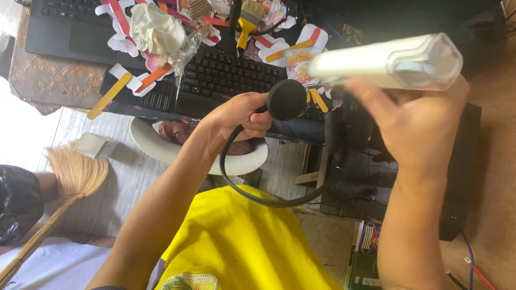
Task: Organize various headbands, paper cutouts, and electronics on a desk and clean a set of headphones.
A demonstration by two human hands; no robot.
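Above keyboard (226, 75), left hand (239, 115) gripping headset (286, 100), right hand (416, 121) clutching white tube (387, 63)

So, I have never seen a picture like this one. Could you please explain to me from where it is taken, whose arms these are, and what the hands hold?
There is one picture only, taken by a camera worn on a person's head, looking down. Both arms belong to that person, who wears a yellow shirt.

The left hand grips the thin black stalk of a headset just below its round foam microphone; a black cable loops down from it. The right hand holds a white tube-shaped thing with a clear cap; I cannot tell what it is.

Beyond the hands stands a desk with a black keyboard, a laptop, a crumpled plastic bag, a yellow-handled brush and many paper cutouts and flat wooden sticks. Lower down are a white hat and a straw broom on the floor.
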